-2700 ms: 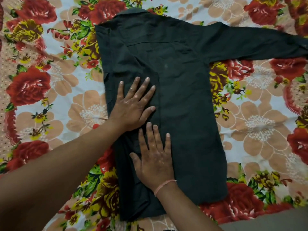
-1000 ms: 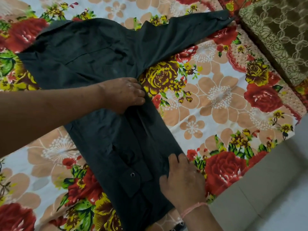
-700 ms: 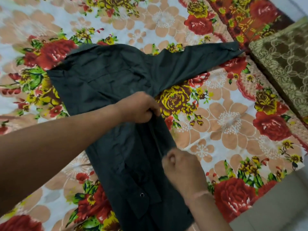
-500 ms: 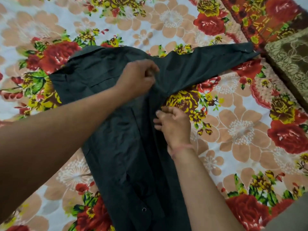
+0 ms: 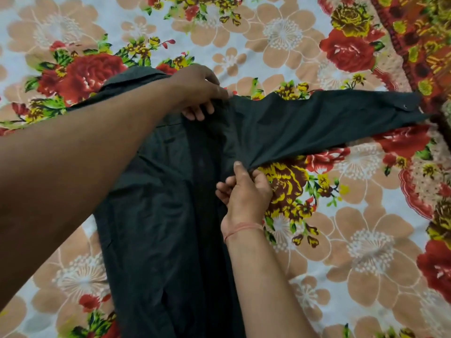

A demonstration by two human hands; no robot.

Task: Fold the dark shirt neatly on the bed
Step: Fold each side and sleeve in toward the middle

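Shirt held in both grips: plain dark charcoal-black, no print. Small pale button on cuff, far right of grips. Bedsheet around grips: white ground, red roses, peach blooms, yellow flowers, green leaves. Thin pinkish-orange thread on wrist just below right grip.

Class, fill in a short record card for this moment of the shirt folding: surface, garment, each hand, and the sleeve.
surface: floral bedsheet
garment: dark shirt, lying on the sheet
left hand: gripping the shirt at the shoulder, near the collar
right hand: pinching the fabric at the underarm
sleeve: stretched out to the right, not yet folded in
wrist: pink thread on the right wrist
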